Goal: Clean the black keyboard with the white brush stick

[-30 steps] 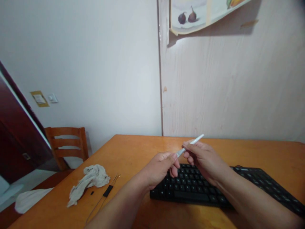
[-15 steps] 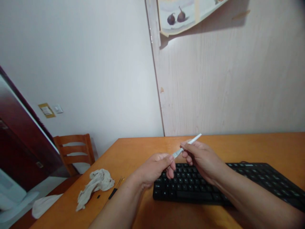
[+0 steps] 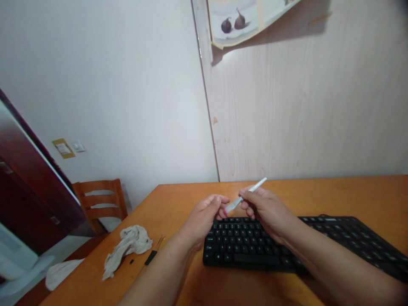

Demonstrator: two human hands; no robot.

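My right hand (image 3: pixel 259 202) pinches a slim white brush (image 3: pixel 257 185) between thumb and fingers, partway along its handle. The brush slants, its handle end up to the right and its pink tip down to the left. Beside that tip is my left hand (image 3: pixel 208 212), its fingers loosely curved and slightly apart, holding nothing that I can see. Whether a fingertip touches the bristles is hard to tell. Below both hands lies a black keyboard (image 3: pixel 251 246), partly covered by my right forearm.
On the wooden table (image 3: pixel 178 199), a crumpled pale cloth (image 3: pixel 135 240) lies to the left. Near it are a thin tool with a black handle (image 3: pixel 150 257) and a small black piece (image 3: pixel 131 262). A wooden chair (image 3: pixel 100 197) stands beyond the left edge; a wall rises behind.
My left fingers have let go of the brush's tip and opened, so the pink end now shows. The brush has shifted slightly left, still in my right hand.
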